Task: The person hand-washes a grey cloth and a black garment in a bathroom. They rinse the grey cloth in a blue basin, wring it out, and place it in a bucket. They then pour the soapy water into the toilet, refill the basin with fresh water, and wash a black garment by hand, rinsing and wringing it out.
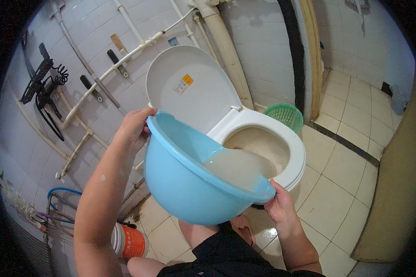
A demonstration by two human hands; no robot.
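Both hands hold the blue basin point(185, 184) by its rim: your left hand point(135, 128) closes over the raised far edge, your right hand point(280, 207) pinches the low edge by the toilet point(282, 138). Tilted over the bowl with murky water point(238, 166) pooled at the low lip, it probably feels heavy on that side, wet, slippery, slightly flexible. An orange bucket point(131, 241) stands on the floor below.

left hand point(135, 128) raised high, fingers curled over a rim, its bare forearm rising from the lower edge. right hand point(280, 206) sits lower, thumb hooked over the opposite rim, wrist bent back.
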